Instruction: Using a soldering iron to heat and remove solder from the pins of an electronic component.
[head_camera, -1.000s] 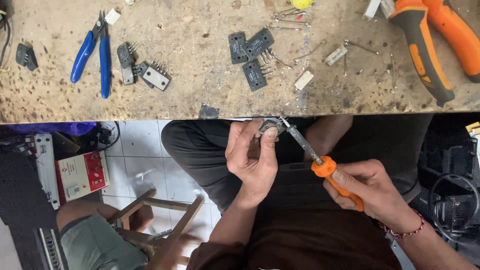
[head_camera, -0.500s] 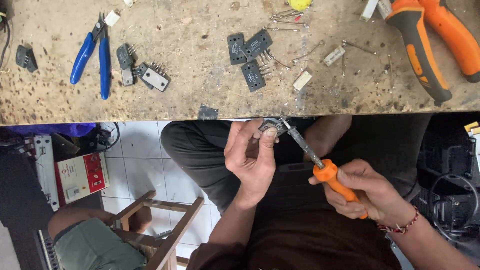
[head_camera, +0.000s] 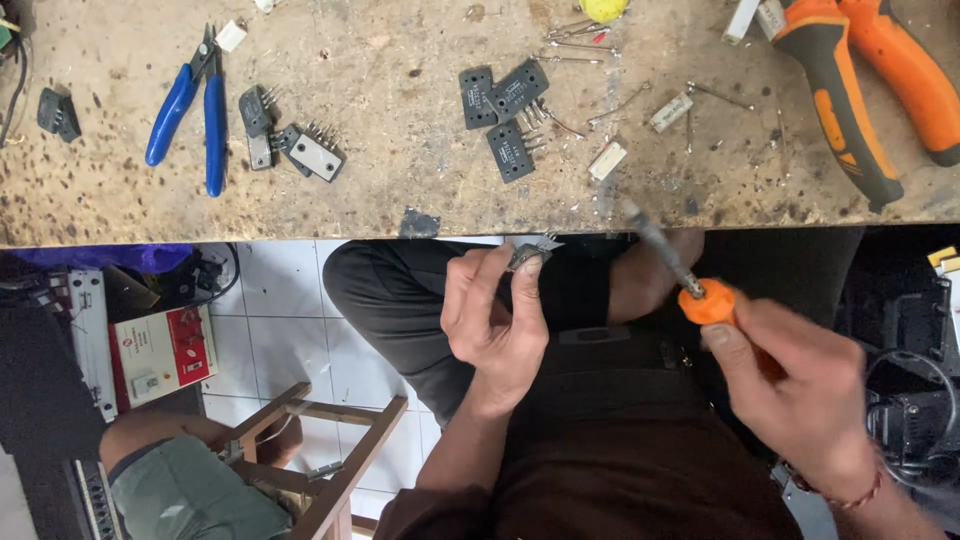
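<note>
My left hand (head_camera: 495, 320) pinches a small dark electronic component with metal leads (head_camera: 527, 252) just below the workbench edge, over my lap. My right hand (head_camera: 795, 385) grips an orange-handled screwdriver (head_camera: 700, 290); its metal shaft points up and left, and the tip is blurred near the bench edge, apart from the component. On the bench above lie three black flat transistor-like parts (head_camera: 505, 110) and two more with a pale one (head_camera: 290, 140) to the left.
Blue-handled pliers (head_camera: 190, 105) lie on the worn wooden bench (head_camera: 400, 190) at left. Large orange-and-black handles (head_camera: 860, 85) lie at the right. Loose pins and small white parts (head_camera: 640, 120) are scattered mid-bench. Another person's knee (head_camera: 180, 480) and a wooden stool (head_camera: 330, 450) are lower left.
The screwdriver tip has come off the component and swung right and up toward the bench edge. My right hand moved right. The left hand keeps hold of the component.
</note>
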